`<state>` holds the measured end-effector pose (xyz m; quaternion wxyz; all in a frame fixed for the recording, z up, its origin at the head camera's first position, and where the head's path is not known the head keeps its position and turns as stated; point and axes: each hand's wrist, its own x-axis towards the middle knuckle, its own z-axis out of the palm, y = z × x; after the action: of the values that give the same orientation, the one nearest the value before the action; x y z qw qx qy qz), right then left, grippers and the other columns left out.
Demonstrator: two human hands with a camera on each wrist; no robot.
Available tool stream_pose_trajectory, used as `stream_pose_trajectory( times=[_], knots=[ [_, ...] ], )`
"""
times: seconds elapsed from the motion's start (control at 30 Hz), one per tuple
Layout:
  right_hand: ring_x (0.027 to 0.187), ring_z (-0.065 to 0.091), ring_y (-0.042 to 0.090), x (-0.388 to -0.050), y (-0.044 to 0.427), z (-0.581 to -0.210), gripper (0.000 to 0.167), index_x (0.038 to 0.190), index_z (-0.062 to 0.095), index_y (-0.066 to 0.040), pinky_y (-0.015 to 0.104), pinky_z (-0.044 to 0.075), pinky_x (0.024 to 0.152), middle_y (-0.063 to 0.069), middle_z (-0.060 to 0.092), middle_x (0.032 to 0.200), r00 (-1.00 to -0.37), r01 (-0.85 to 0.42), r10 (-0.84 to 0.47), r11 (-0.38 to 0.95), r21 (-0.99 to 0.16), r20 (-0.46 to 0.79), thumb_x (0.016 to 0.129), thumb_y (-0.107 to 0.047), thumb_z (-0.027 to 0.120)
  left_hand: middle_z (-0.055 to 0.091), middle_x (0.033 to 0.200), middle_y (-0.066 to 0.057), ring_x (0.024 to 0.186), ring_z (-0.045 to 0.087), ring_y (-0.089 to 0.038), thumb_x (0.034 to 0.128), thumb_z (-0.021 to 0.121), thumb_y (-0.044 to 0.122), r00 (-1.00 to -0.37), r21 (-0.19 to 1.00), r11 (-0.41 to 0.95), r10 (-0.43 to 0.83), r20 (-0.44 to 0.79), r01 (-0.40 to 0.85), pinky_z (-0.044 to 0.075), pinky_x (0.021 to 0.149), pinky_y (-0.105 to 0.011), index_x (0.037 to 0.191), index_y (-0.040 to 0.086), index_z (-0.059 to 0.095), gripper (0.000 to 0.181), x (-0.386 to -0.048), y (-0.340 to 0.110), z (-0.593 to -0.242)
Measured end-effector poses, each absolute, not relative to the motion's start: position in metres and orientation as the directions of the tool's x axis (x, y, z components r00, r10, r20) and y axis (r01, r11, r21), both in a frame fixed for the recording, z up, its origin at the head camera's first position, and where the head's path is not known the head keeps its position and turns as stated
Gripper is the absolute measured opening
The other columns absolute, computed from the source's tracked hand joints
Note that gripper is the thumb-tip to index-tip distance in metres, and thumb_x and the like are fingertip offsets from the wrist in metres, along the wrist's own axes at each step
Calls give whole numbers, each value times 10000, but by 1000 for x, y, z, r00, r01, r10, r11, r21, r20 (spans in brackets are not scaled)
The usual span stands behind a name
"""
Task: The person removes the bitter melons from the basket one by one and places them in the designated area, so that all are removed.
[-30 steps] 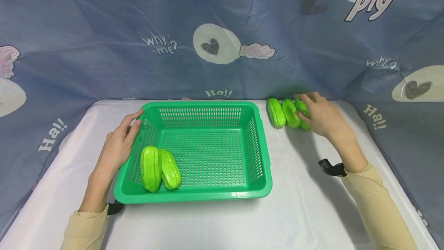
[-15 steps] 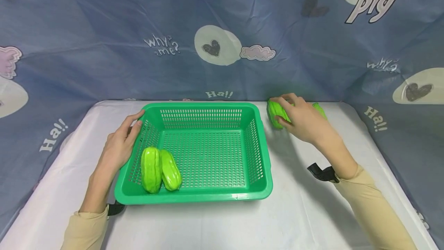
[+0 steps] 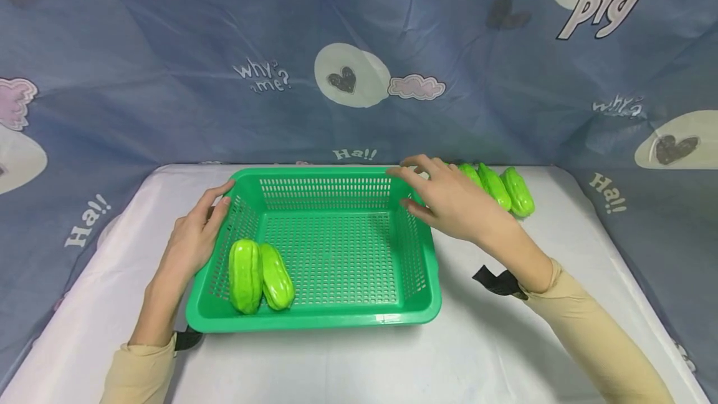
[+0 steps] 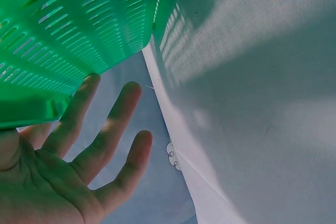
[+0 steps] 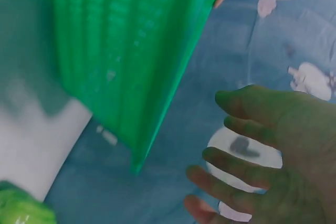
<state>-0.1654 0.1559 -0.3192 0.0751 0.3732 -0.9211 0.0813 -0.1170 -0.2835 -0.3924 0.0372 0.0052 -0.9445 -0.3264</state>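
Observation:
The green basket has slotted walls and stands in the middle of the table. My left hand rests at its left rim, thumb on the edge; the left wrist view shows several fingers spread along the outer wall. Two bright green ridged gourds lie inside at the left: a larger gourd and a slimmer gourd leaning against it. My right hand, holding nothing, hovers over the basket's back right corner with fingers loosely spread. Behind it is a row of gourds, partly hidden by the hand.
A white cloth covers the table. Behind the back edge hangs a blue printed curtain, which also runs down both sides. In the right wrist view, one green gourd shows at the lower left corner.
My right hand has moved left from above the row of gourds to the basket's back right corner, uncovering gourds at the right. The left hand and the two gourds inside have stayed put.

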Motion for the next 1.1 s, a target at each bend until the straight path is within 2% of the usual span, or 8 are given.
stream_pose_trajectory(
  times=[0.13,0.43,0.6,0.8,1.1],
  knots=[
    [1217,670,332,-160,140,-317,576,1569,527,-195,528,565,990,109,585,1490,-672,-737,-716,672,-74,189,1041,-270,745,550,1526,-381,1269,609,-633,1187,287,500,-997,612,790,-34,66,14,490,935,-779,1711,293,336,565,-118,-284,-393],
    [1362,624,300,-146,108,-307,529,1552,536,-249,521,557,1041,58,585,1501,-602,-795,-775,605,-49,193,1058,-294,718,549,1529,-380,1267,607,-638,1182,274,520,-998,614,789,-36,56,6,483,947,-790,1715,308,320,576,-116,-284,-391],
    [1340,624,290,-140,90,-299,522,1560,517,-260,495,559,1035,49,568,1539,-565,-821,-805,571,-21,181,1071,-294,697,555,1522,-383,1245,618,-639,1181,272,523,-997,612,791,-40,62,6,493,923,-784,1714,311,323,576,-116,-285,-390],
    [1311,632,286,-138,71,-303,542,1587,499,-257,466,579,949,57,556,1571,-513,-855,-845,519,2,147,1077,-290,679,577,1503,-376,1233,629,-632,1182,280,516,-997,616,788,-36,62,10,497,929,-771,1712,308,331,571,-117,-283,-392],
    [1337,632,271,-138,51,-304,555,1593,489,-281,449,581,979,36,549,1586,-496,-864,-859,503,32,126,1072,-318,679,581,1500,-373,1234,628,-638,1180,283,523,-996,611,792,-40,74,13,487,939,-788,1710,307,334,574,-117,-283,-393]
  ],
)
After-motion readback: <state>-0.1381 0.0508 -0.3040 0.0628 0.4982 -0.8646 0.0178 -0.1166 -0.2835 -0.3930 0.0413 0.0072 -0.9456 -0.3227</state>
